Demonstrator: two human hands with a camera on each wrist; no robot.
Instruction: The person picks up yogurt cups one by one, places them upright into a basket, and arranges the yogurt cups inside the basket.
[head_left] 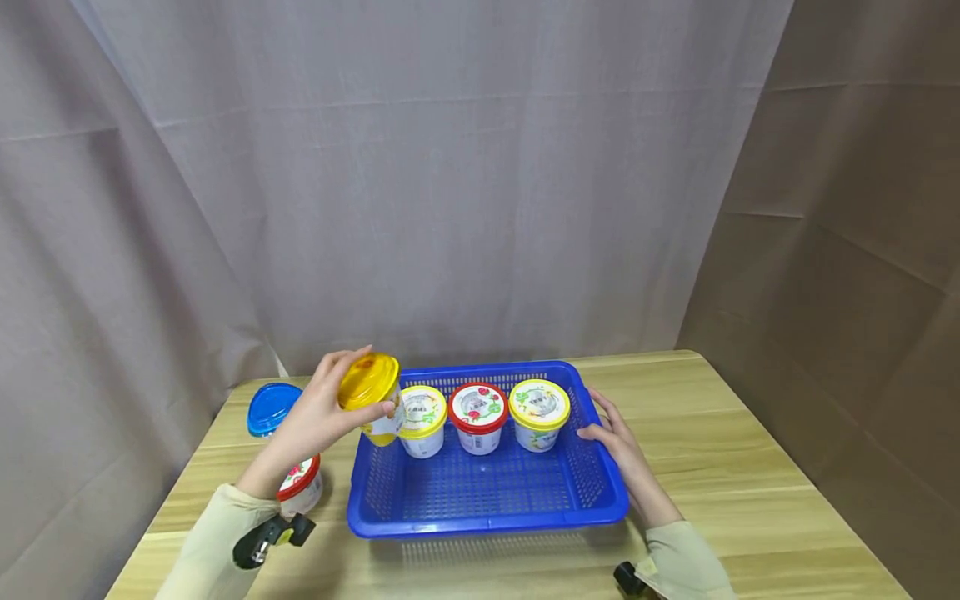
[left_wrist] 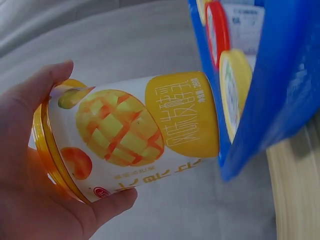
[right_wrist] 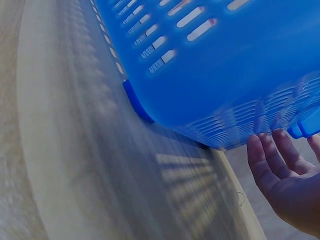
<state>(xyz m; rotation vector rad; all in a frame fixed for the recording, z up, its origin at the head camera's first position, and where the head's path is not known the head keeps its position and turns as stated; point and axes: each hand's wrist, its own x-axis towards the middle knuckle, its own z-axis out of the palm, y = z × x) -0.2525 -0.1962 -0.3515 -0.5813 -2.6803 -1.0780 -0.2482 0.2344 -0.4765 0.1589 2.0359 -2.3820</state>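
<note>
My left hand (head_left: 330, 400) grips a yogurt cup (left_wrist: 125, 125) with a yellow lid and a mango picture, holding it by the lid end. The cup is tilted over the left rim of a blue plastic basket (head_left: 487, 523), beside a white cup with a yellow rim (head_left: 423, 412). In the basket's back row, a red-rimmed cup (head_left: 478, 410) and another yellow-rimmed cup (head_left: 539, 407) stand upright to its right. My right hand (head_left: 618, 442) holds the basket's right side, thumb over the rim and fingers (right_wrist: 272, 165) along the outer wall.
Left of the basket, a blue-lidded cup (head_left: 272, 407) and a red-rimmed cup (head_left: 302, 486) stand on the wooden table (head_left: 750, 492), partly hidden by my left arm. Grey curtains (head_left: 480, 183) hang behind the table and along its sides.
</note>
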